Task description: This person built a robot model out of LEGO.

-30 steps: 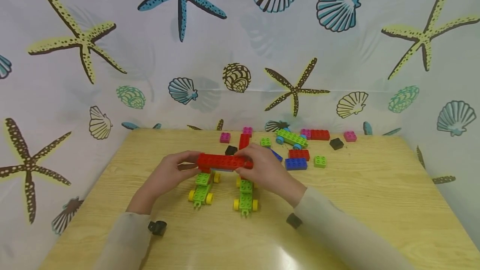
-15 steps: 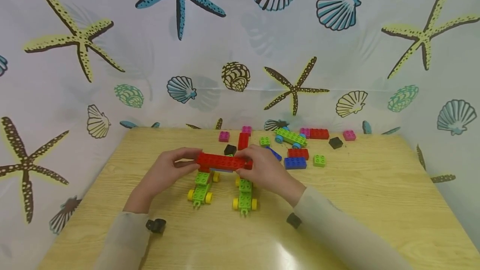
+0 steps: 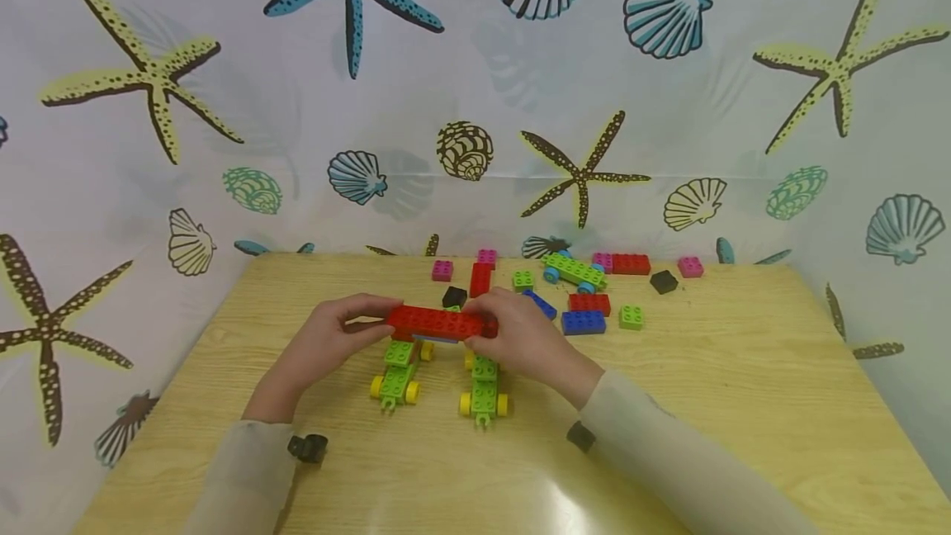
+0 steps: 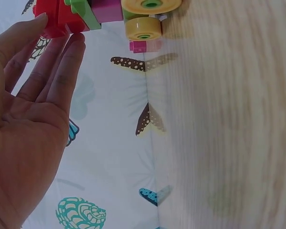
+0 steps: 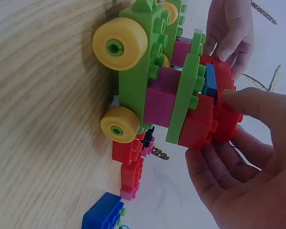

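A long red brick (image 3: 437, 323) spans two green wheeled bases with yellow wheels, the left base (image 3: 395, 386) and the right base (image 3: 484, 396). My left hand (image 3: 327, 345) pinches its left end between thumb and fingers. At the other end my right hand (image 3: 523, 341) grips it, thumb on one face and fingers curled beneath. The right wrist view shows the stack from the side: a purple brick (image 5: 163, 100) on the near base, a green brick (image 5: 185, 98) on that, then a red brick (image 5: 196, 121). A blue brick (image 5: 210, 80) sits under the long red one.
Behind stand a green base with blue wheels (image 3: 574, 271) and loose bricks, among them a blue brick (image 3: 584, 322), a red brick (image 3: 631, 263) and a small green brick (image 3: 631, 317). A patterned cloth (image 3: 416, 106) rises at the table's back edge. Black objects sit by each sleeve.
The long red brick has sunk very slightly between my hands, showing a bit of green behind it. Both hands keep their hold, and the head view has shifted a little.
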Motion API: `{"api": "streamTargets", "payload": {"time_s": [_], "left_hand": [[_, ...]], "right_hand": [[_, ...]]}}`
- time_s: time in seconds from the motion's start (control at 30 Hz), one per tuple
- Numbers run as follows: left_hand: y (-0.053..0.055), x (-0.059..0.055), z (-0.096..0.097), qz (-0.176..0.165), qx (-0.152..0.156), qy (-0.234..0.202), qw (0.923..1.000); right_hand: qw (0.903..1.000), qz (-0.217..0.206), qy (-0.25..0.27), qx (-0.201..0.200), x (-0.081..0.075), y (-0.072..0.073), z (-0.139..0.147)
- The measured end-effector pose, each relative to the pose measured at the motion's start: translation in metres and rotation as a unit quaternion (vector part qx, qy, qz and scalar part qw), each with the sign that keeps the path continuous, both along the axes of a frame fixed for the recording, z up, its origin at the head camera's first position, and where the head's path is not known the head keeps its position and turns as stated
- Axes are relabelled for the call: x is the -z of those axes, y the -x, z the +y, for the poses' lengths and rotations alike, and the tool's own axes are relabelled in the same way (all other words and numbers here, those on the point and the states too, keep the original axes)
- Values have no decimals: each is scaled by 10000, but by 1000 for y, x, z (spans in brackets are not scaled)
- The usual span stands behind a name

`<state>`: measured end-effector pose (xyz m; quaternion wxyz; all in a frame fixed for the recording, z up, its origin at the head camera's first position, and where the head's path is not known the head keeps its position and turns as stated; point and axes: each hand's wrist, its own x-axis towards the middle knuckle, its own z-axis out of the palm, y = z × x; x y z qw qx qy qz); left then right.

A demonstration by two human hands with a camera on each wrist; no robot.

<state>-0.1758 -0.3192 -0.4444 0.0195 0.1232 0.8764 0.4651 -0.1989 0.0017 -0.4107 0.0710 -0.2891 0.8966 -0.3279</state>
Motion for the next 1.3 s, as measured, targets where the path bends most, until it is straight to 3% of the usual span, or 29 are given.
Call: {"api": "streamTargets", "payload": {"time_s": [0.4,1.3], "left_hand": [[0,0,1,58,-23,124,9999],[-1,2,-1,74,-17,97,9999]], "right_hand": [[9969,-612,194,457,10,-4,23],[9945,-499,810,444,19,-4,8]]}}
